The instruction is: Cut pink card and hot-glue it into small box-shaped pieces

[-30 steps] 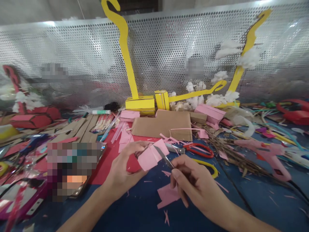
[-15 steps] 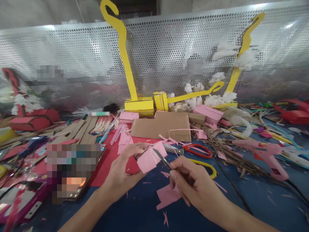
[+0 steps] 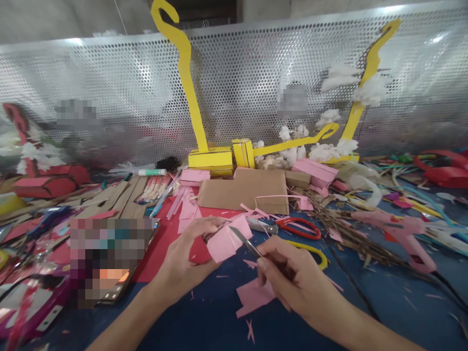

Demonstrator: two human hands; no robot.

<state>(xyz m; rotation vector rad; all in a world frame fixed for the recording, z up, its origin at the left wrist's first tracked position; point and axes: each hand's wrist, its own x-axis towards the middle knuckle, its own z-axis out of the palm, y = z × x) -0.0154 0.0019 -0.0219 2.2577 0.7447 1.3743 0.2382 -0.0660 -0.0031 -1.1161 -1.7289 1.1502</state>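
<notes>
My left hand (image 3: 188, 258) holds a small piece covered in pink paper (image 3: 222, 242), with thumb below and fingers behind it. A creased flap of the paper faces up and to the right. My right hand (image 3: 292, 275) is closed on a small knife (image 3: 246, 240), whose handle is mostly hidden in the fingers. The pointed metal blade lies against the pink paper near its upper right part. Beneath my right hand, a cut pink paper scrap (image 3: 254, 295) rests on the blue table (image 3: 204, 317).
Red-handled scissors (image 3: 300, 228) and a yellow handle loop (image 3: 316, 254) lie beyond my right hand. Farther right is a pink glue gun (image 3: 402, 234). Brown cardboard (image 3: 252, 190) and yellow hooked shapes (image 3: 188, 92) stand behind. A phone (image 3: 113, 292) lies left, on red paper (image 3: 157, 253).
The whole view has shifted slightly. The blade has slid a little along the pink paper, and the fingers of my right hand have curled in slightly. Both grips stay the same.
</notes>
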